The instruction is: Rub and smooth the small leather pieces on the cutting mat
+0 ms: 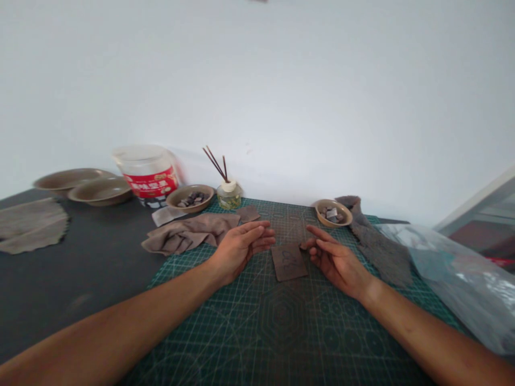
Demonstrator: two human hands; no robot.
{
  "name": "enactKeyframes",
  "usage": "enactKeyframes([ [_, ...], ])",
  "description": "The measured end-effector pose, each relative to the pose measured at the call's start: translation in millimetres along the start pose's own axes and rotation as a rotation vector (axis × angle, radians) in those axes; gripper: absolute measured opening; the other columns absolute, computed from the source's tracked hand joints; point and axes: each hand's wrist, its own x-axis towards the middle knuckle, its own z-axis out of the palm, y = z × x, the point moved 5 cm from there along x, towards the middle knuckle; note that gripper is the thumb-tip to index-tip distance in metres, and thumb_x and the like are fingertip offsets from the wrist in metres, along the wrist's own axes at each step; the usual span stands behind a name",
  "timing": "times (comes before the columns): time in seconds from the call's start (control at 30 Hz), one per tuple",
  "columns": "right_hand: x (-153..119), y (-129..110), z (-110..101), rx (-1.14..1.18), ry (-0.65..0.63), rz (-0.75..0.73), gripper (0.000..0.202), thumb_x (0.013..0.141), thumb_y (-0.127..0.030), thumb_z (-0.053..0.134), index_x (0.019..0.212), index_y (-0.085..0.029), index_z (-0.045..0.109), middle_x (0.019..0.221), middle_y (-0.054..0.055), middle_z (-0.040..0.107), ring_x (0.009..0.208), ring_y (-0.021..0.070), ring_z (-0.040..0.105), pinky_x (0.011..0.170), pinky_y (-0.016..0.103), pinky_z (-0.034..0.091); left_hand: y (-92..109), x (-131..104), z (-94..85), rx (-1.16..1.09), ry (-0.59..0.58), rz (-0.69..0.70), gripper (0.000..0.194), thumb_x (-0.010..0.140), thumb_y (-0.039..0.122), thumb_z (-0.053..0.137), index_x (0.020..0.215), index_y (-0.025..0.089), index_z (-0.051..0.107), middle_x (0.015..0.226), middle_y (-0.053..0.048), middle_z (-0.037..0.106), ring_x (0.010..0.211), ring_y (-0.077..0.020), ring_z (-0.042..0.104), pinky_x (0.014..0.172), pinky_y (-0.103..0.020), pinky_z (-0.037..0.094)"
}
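Note:
Over the green cutting mat point(225, 327), my left hand point(241, 249) is held with its fingers stretched out and nothing in it. Facing it, my right hand point(338, 262) has its index finger extended and the others loosely bent apart; I see nothing held. Between the hands lies a brown square sheet point(289, 262), perhaps sandpaper, with dark handwritten marks. A small brown scrap point(303, 246) shows by my right fingertips; whether they touch it I cannot tell. Behind my left hand are a smaller brown square point(248, 213) and a crumpled brown cloth point(189, 234).
A bowl of dark stone-like pieces point(193, 199) stands left of a reed diffuser point(229, 195). Another small bowl point(333, 222) holds similar pieces. Further left are a plastic tub point(148, 179), shallow bowls point(100, 192) and a cloth point(30, 225). Rightward lie a grey cloth point(382, 254) and a plastic bag point(454, 273).

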Motion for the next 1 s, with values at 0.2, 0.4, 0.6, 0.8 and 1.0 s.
enactKeyframes([
  [0.2,1.3,-0.5,0.7,0.013,-0.012,0.009,0.04,0.086,-0.029,0.064,0.125,-0.019,0.058,0.096,0.004,0.068,0.074,0.0069,0.062,0.066,0.015,0.051,-1.2,0.8,-2.0,0.066,-0.009,-0.001,0.02,0.082,0.026,0.07,0.095,0.013,0.063,0.076,-0.002,0.068,0.055,-0.0083,0.062,0.055,-0.019,0.05],
  [0.4,2.8,0.5,0.2,0.019,-0.035,0.011,0.035,0.085,-0.032,0.065,0.117,-0.019,0.062,0.097,0.004,0.068,0.074,0.0066,0.062,0.066,0.016,0.051,3.2,-1.8,1.2,0.146,-0.011,0.053,0.029,0.081,0.037,0.069,0.072,0.016,0.051,0.062,0.003,0.06,0.046,-0.0062,0.05,0.044,-0.018,0.035],
  [0.6,3.0,0.7,0.1,0.013,-0.036,0.01,0.033,0.084,-0.034,0.066,0.113,-0.017,0.064,0.097,0.004,0.069,0.074,0.0069,0.063,0.068,0.017,0.051,5.6,-2.4,3.8,0.269,-0.016,0.101,0.045,0.086,0.05,0.058,0.058,0.017,0.047,0.047,0.004,0.047,0.041,-0.0074,0.04,0.043,-0.023,0.028],
  [0.8,3.6,1.2,-0.3,0.016,-0.035,0.018,0.031,0.085,-0.033,0.065,0.111,-0.016,0.064,0.098,0.005,0.068,0.075,0.007,0.062,0.069,0.017,0.051,5.3,-1.1,4.0,0.233,-0.027,0.123,0.046,0.086,0.048,0.057,0.054,0.018,0.044,0.044,0.003,0.044,0.039,-0.0089,0.038,0.042,-0.025,0.026],
  [1.0,4.1,1.3,-1.2,0.017,-0.034,0.011,0.03,0.084,-0.033,0.066,0.109,-0.016,0.065,0.098,0.005,0.069,0.075,0.0074,0.062,0.069,0.018,0.05,4.0,-2.1,2.0,0.203,-0.065,0.121,0.048,0.088,0.044,0.054,0.049,0.019,0.039,0.043,0.002,0.044,0.041,-0.0102,0.038,0.045,-0.027,0.026],
])
